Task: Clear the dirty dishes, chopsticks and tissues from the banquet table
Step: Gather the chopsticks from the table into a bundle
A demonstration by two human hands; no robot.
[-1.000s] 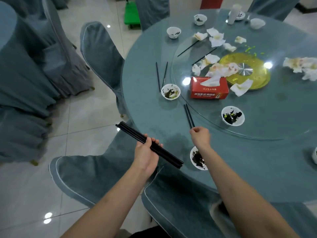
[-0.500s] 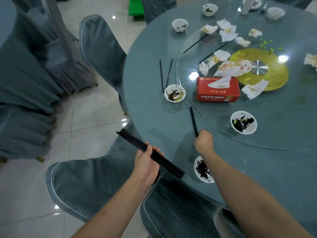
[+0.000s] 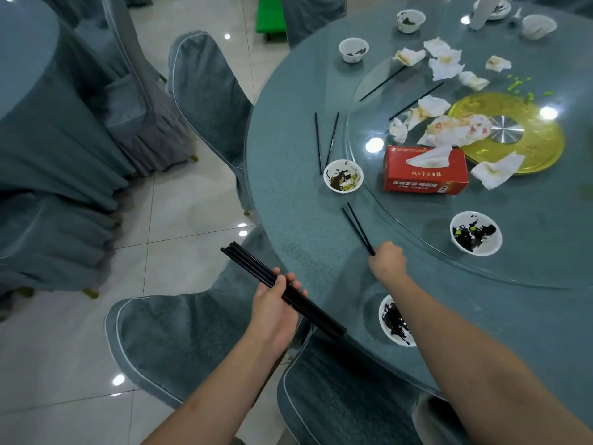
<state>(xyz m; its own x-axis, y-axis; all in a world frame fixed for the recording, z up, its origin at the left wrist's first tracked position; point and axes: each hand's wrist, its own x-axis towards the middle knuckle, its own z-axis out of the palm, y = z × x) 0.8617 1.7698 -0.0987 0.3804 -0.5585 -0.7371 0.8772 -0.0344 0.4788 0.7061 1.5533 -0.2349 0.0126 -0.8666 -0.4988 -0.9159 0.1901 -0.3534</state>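
Observation:
My left hand (image 3: 276, 303) grips a bundle of black chopsticks (image 3: 256, 268) beside the round table (image 3: 288, 203). My right hand (image 3: 386, 260) holds the near ends of a pair of black chopsticks (image 3: 354, 224) that point away over the tablecloth. A dirty bowl (image 3: 393, 321) sits just under my right forearm. Two more dirty bowls (image 3: 343, 176) (image 3: 475, 232) stand farther in. Another chopstick pair (image 3: 325, 141) lies near the left edge. Crumpled tissues (image 3: 444, 64) and loose chopsticks (image 3: 415, 101) lie on the glass turntable (image 3: 417, 252).
A red tissue box (image 3: 425, 170) and a gold disc (image 3: 539, 133) sit on the turntable. More small bowls (image 3: 353, 50) (image 3: 410, 20) stand at the far edge. Covered chairs (image 3: 208, 94) (image 3: 179, 342) ring the table; another covered table (image 3: 38, 107) stands left.
My right hand has closed on the chopstick pair and drawn its near ends up off the cloth. My left hand keeps its bundle steady. The view has shifted slightly.

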